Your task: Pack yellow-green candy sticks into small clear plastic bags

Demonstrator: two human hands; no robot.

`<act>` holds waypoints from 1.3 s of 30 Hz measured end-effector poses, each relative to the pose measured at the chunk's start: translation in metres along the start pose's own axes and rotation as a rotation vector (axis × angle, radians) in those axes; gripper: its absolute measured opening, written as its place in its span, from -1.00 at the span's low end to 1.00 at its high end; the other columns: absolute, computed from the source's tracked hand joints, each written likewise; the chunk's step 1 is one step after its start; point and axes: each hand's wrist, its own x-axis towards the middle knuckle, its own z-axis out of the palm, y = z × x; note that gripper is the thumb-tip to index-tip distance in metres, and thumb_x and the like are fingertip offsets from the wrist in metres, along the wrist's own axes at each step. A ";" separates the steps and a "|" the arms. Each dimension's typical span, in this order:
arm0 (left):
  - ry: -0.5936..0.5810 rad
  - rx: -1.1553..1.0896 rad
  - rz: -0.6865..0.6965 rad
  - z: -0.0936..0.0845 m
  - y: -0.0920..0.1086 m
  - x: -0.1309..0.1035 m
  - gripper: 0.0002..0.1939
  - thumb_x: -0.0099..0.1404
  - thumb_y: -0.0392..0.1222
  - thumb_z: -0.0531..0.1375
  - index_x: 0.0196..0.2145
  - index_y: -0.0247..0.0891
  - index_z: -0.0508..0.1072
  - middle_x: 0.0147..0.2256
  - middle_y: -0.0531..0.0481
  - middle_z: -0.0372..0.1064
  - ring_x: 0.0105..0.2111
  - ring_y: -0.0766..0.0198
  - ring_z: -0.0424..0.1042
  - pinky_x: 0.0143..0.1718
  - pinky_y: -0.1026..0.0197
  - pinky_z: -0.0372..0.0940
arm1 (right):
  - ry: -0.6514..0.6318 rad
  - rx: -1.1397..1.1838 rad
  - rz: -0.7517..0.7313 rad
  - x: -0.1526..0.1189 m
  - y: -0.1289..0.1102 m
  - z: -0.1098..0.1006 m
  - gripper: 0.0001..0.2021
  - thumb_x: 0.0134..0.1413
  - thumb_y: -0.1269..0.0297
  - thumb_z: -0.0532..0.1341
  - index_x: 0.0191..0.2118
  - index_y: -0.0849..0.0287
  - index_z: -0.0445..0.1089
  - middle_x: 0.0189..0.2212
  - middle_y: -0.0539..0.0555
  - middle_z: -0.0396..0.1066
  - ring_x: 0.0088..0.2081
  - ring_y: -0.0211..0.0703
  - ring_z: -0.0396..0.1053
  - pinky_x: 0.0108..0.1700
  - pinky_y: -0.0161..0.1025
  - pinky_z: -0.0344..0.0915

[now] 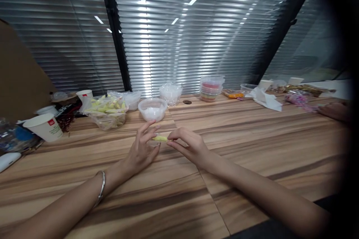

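Note:
Between my two hands, over the middle of the wooden table (179, 179), is a small yellow wrapped piece (160, 138). My left hand (144, 145) has its thumb and fingers round the left end of the piece, where clear wrapping shows. The fingertips of my right hand (190, 143) pinch its right end. Just beyond my hands stands a clear plastic bowl (153, 109) with whitish contents. To its left lies an open clear bag (108, 110) filled with similar yellow pieces.
Paper cups (45, 127) and dark packaging are at the left. Along the back stand stacked tubs (211, 88), an orange packet (233, 93) and white tissue (265, 99). Another person's hand (333, 111) rests at the right edge.

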 end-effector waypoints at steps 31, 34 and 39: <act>-0.219 0.144 -0.204 0.001 -0.003 0.005 -0.54 0.15 0.00 0.20 -0.03 -0.22 0.29 -0.09 -0.14 0.33 -0.06 0.07 0.29 -0.03 0.02 0.18 | -0.005 0.575 0.517 -0.006 0.034 0.033 -0.87 0.10 0.21 0.13 -0.37 0.15 0.30 -0.48 -0.05 0.27 -0.45 -0.31 0.23 -0.39 -0.35 0.18; -0.235 0.129 -0.210 0.002 -0.002 0.004 -0.53 0.15 -0.02 0.21 -0.02 -0.21 0.28 -0.08 -0.13 0.33 -0.07 0.08 0.29 -0.04 0.04 0.19 | 0.026 0.584 0.510 -0.007 0.034 0.032 -0.89 0.05 0.23 0.19 -0.32 0.13 0.31 -0.40 -0.03 0.31 -0.36 -0.28 0.29 -0.29 -0.32 0.23; -0.211 0.043 -0.289 -0.001 0.001 0.005 -0.52 0.13 -0.04 0.23 -0.02 -0.21 0.25 -0.08 -0.11 0.31 -0.08 0.13 0.31 -0.08 0.10 0.23 | 0.027 0.492 0.485 -0.005 0.026 0.025 -0.89 0.04 0.27 0.20 -0.29 0.13 0.32 -0.30 0.04 0.36 -0.24 -0.20 0.33 -0.17 -0.24 0.25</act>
